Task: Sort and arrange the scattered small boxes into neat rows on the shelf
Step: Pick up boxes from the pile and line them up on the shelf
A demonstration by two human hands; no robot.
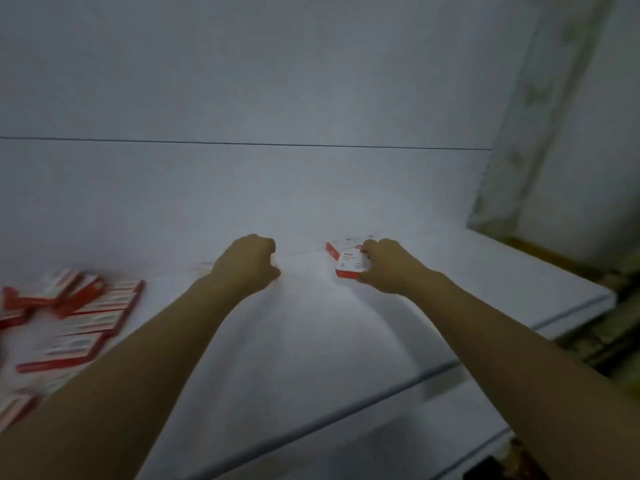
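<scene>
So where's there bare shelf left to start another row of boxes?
The white shelf is bare between the two hands, forward to its front edge, and right of the right hand and its red-and-white boxes. Left of the left hand it is crowded with the scattered boxes.

Likely a shop or stockroom: white shelf point(381, 341) holding many identical red-and-white boxes point(76, 317)

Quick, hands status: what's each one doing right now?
Left hand: closed in a fist, a small box edge shows beside it; a grip cannot be told.
Right hand: closed on a red-and-white box.
</scene>
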